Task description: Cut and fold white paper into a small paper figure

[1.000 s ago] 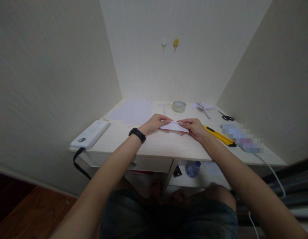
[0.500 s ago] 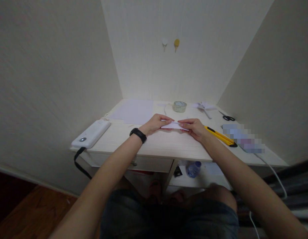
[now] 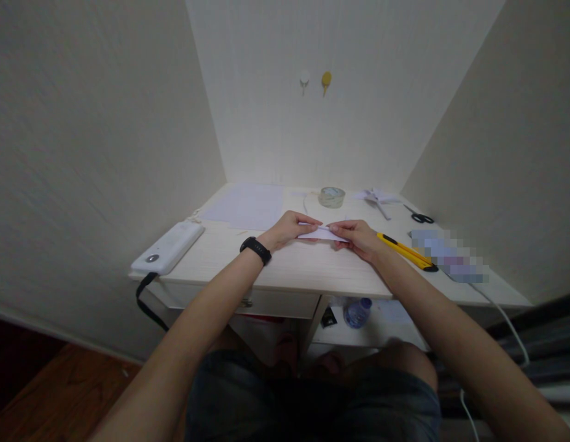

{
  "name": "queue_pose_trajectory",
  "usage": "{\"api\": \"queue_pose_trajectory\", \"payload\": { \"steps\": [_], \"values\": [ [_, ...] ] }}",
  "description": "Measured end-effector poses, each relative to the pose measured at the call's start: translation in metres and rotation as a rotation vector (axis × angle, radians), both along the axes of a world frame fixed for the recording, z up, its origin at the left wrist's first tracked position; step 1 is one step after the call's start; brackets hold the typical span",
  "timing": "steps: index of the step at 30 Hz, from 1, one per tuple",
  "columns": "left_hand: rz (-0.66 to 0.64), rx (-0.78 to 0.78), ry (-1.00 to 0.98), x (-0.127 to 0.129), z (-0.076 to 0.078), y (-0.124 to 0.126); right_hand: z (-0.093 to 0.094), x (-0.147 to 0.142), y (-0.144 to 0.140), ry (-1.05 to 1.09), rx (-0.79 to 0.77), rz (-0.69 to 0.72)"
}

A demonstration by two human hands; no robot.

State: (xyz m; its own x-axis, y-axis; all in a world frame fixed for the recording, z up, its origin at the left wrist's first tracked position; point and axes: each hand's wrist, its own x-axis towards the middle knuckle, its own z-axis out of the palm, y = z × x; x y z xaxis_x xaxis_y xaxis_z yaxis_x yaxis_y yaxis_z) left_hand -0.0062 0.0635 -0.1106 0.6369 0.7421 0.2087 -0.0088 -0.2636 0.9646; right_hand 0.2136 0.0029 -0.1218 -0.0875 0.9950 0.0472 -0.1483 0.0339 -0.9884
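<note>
Pinching white paper (image 3: pixel 319 234) at frame centre, left hand (image 3: pixel 289 228) and right hand (image 3: pixel 359 237) seem mid-fold; the next move calls for even pressure.

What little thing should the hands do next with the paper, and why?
Maybe roll the white paper a tiny bit: its far edge looks curled or folded, the near part looks flat, and the left hand and right hand hold its ends.

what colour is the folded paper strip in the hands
White: the folded paper strip between left hand and right hand, shown in the head view.
</note>
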Motion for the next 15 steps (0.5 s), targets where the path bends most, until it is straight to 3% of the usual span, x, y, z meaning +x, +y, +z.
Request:
{"api": "queue_pose_trajectory", "payload": {
  "steps": [10,15],
  "values": [
    [0.064,0.080,0.070,0.001,0.011,-0.012,0.006,-0.003,-0.005,0.005,-0.056,-0.084],
    [0.114,0.006,0.065,0.003,0.014,-0.017,0.004,-0.003,-0.004,-0.011,-0.052,-0.091]
  ]
}}
